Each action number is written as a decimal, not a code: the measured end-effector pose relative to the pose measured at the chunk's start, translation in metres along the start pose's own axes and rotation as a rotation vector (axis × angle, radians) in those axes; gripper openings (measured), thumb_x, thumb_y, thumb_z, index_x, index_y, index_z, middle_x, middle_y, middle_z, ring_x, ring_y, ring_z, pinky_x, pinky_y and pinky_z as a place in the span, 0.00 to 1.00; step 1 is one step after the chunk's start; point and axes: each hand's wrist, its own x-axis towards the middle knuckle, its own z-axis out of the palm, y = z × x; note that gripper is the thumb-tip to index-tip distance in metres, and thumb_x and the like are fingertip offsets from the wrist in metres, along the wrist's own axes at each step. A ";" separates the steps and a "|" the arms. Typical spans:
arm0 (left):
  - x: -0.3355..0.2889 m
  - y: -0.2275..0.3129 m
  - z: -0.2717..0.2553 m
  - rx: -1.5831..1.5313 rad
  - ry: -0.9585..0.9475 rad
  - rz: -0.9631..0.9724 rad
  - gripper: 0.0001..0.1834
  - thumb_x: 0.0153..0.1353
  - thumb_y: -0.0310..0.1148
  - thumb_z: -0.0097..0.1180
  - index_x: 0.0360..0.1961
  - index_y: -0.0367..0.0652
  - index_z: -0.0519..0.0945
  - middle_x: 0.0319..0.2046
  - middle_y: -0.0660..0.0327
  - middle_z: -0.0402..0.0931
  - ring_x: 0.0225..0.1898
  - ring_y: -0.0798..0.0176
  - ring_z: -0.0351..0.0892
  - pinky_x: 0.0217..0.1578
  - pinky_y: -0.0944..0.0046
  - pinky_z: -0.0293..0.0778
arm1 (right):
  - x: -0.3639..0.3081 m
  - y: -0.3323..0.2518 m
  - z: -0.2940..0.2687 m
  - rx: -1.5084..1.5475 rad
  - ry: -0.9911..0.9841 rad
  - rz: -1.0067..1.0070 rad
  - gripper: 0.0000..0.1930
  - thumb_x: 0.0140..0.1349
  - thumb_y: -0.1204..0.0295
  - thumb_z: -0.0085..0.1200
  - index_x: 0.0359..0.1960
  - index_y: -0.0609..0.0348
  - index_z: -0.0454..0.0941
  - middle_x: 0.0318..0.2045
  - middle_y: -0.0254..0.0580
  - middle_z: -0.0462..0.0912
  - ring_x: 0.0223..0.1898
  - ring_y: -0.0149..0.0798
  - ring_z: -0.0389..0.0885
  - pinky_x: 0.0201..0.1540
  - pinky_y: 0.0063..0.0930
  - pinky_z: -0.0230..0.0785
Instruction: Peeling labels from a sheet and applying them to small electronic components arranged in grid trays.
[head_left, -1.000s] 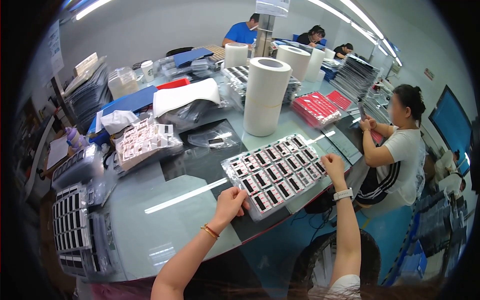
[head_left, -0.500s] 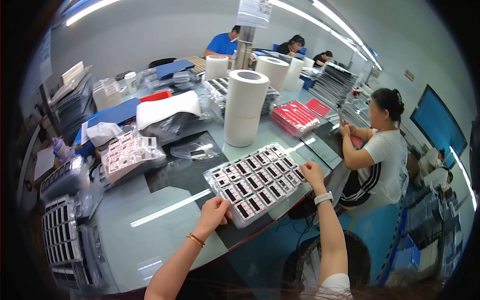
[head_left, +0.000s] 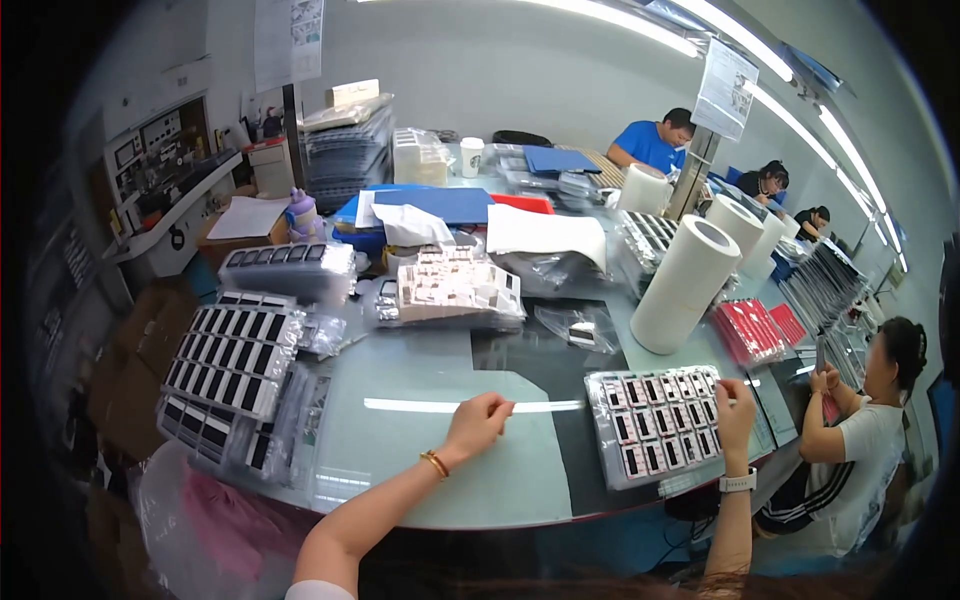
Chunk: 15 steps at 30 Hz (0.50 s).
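Observation:
A clear plastic tray point(head_left: 655, 480) lies on the glass-topped table, its rows filled with small black-and-white pieces edged in red. My right hand point(head_left: 736, 412), a pale watch on its wrist, is closed at the tray's right edge; whatever its fingers hold, if anything, is hidden. To the left of the tray, above the glass, my left hand point(head_left: 478, 425) is closed with nothing visible in it. Behind it sits a pile of trays with whitish-pink pieces point(head_left: 455, 285). Stacked trays of black-and-white pieces point(head_left: 230, 355) are at the left.
A tall white roll point(head_left: 685, 285) stands behind the tray, with bagged red packs point(head_left: 750, 332) to its right. Farther back are a blue folder point(head_left: 435, 207) and a paper cup point(head_left: 472, 157). A seated co-worker point(head_left: 865, 435) is at the right; others sit behind.
My left hand has let go of the tray and moved left, its fingers curled. The tray now rests on the table, with my right hand still beside it. The view has turned left.

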 end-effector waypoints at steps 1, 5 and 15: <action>0.001 -0.007 -0.013 0.003 0.003 0.011 0.16 0.71 0.42 0.58 0.32 0.39 0.83 0.19 0.61 0.82 0.20 0.66 0.82 0.24 0.64 0.73 | 0.005 -0.020 0.014 0.025 -0.035 -0.045 0.08 0.67 0.74 0.58 0.41 0.67 0.83 0.35 0.49 0.86 0.36 0.43 0.84 0.41 0.34 0.74; 0.011 -0.040 -0.057 0.147 0.169 0.068 0.15 0.69 0.42 0.59 0.32 0.40 0.84 0.19 0.58 0.81 0.21 0.60 0.82 0.25 0.60 0.73 | 0.028 -0.107 0.088 0.148 -0.214 -0.148 0.08 0.66 0.73 0.59 0.41 0.65 0.86 0.38 0.51 0.87 0.40 0.49 0.86 0.45 0.37 0.76; 0.016 -0.033 -0.058 0.187 0.100 0.059 0.15 0.68 0.47 0.59 0.35 0.47 0.86 0.23 0.57 0.83 0.26 0.52 0.84 0.30 0.55 0.76 | 0.139 -0.187 0.315 -0.281 -0.095 -0.628 0.14 0.58 0.73 0.59 0.47 0.57 0.83 0.51 0.40 0.85 0.54 0.45 0.81 0.50 0.42 0.76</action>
